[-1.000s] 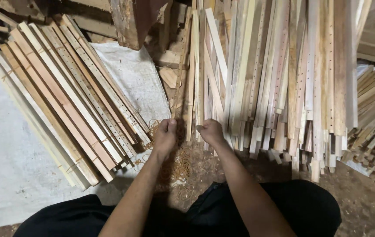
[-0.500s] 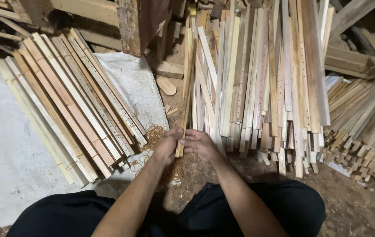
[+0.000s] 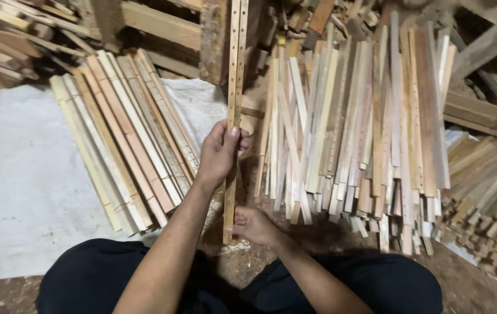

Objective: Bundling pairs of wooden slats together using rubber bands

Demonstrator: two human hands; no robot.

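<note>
Here, head view, one item in hand: a long drilled wooden strip (image 3: 234, 87), possibly two strips laid face to face, held nearly upright at the centre of the scene and running from near the lap to the far edge. Left hand (image 3: 219, 152): closed round the strip at mid-length, thumb across its front. Right hand (image 3: 254, 225): fingers closed on the near end of the strip, just above the dark trousers (image 3: 103, 273).

Left of the strip: banded bundles of strips (image 3: 126, 134), lying slantwise on a white woven sheet (image 3: 22, 174). Right of the strip: a loose pile of slats (image 3: 364, 128), many drilled, ends pointing near. Far right: a heap of short sticks (image 3: 486, 197). Beneath the hands: sawdust floor (image 3: 481, 285), partly hidden.
</note>
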